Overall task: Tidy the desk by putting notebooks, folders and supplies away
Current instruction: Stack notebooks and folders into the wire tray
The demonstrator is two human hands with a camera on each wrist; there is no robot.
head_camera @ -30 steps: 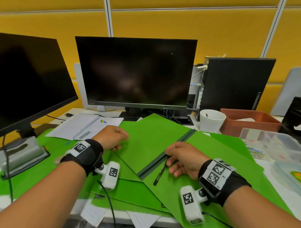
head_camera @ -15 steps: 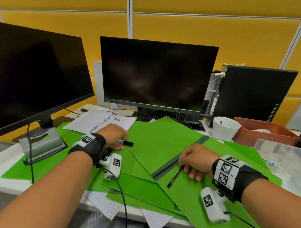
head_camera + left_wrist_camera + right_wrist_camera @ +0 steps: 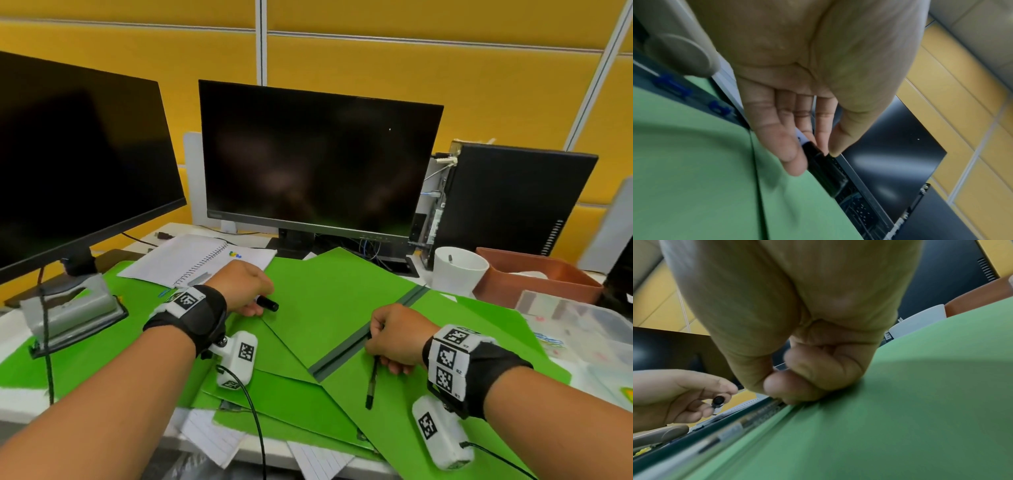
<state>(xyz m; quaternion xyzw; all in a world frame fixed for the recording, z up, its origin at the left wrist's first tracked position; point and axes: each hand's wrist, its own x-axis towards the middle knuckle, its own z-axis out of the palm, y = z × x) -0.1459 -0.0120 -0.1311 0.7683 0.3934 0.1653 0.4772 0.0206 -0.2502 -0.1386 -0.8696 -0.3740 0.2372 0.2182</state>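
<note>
Black pen [image 3: 371, 380] now hangs steeper from the right hand [image 3: 397, 334].

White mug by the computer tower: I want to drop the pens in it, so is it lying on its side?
No. The white mug stands upright with its open mouth facing up, beside the brown tray.

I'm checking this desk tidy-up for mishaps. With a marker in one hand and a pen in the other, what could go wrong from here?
1. The left hand only pinches the marker at its fingertips, so it could slip onto the folders.
2. The pen hangs loosely below the right hand and might drop or mark the green cover.
3. The cup stands close beside the folders; shifting them could tip it.
</note>
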